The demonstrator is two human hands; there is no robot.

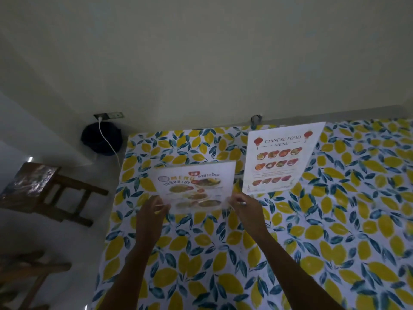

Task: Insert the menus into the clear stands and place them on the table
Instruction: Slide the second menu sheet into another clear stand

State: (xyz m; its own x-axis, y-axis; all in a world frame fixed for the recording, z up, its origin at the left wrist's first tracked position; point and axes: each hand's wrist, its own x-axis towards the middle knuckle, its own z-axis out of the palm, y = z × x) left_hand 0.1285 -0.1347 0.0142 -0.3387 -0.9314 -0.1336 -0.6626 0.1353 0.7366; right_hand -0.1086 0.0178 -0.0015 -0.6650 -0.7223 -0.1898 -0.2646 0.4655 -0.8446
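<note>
Two hands hold a Thai food menu (194, 187) near the middle of the frame, above a lemon-print tabletop (335, 220). Its long axis runs left to right and it tilts up, facing the camera. The left hand (152, 208) pinches the lower left corner, the right hand (242, 205) the lower right; fingers narrowed on the edges. Whether a clear stand already surrounds it cannot be told. A Chinese food menu (282, 157) stands just beside, upper right.
</note>
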